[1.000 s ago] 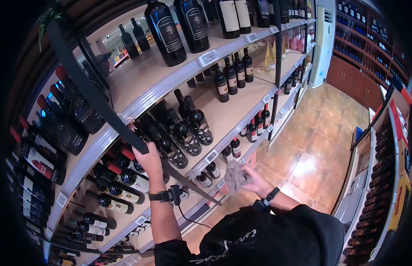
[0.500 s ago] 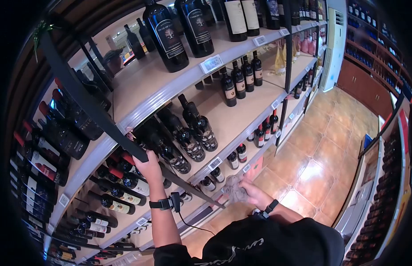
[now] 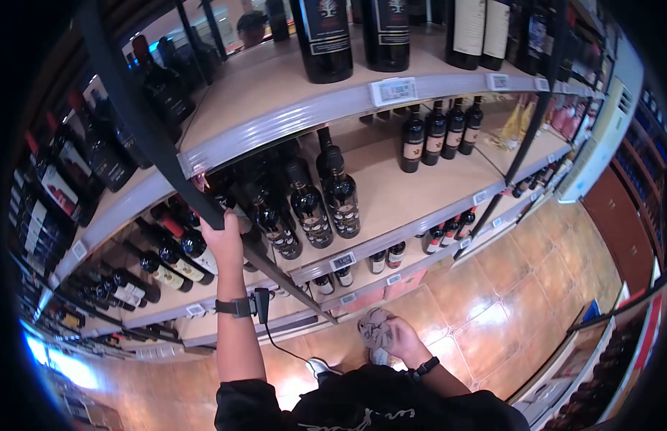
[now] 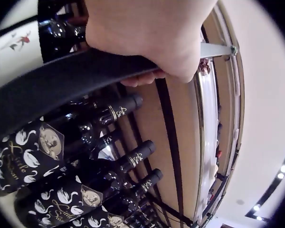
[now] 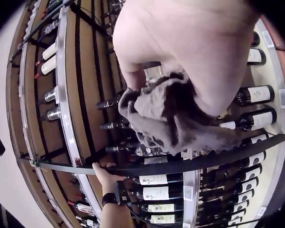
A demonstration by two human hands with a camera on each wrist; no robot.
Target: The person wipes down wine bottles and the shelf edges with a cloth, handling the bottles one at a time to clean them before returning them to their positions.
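My left hand (image 3: 226, 241) grips the black upright post (image 3: 132, 100) at the front of a wine shelf. In the left wrist view, its fingertips (image 4: 145, 79) show curled around the far side of the post. Black bottles with white swan labels (image 4: 61, 202) lie just below that hand in the same view. My right hand (image 3: 407, 340) holds a crumpled grey cloth (image 3: 374, 328) out in front of the shelf's lower levels, above the tiled floor. Seen from the right wrist, the cloth (image 5: 166, 114) bunches between thumb and fingers.
Large dark bottles (image 3: 323, 43) stand on the upper shelf board (image 3: 240, 93), behind price tags (image 3: 393, 91). Several smaller bottles (image 3: 434, 140) line the board below. A cable (image 3: 287, 350) hangs from the left wrist strap (image 3: 236, 307). Another bottle rack (image 3: 599, 388) stands at the right.
The head view has swung, bringing the shelves closer and showing more floor. My right hand has drawn the cloth away from the lower shelf edge. The left hand stays on the post.
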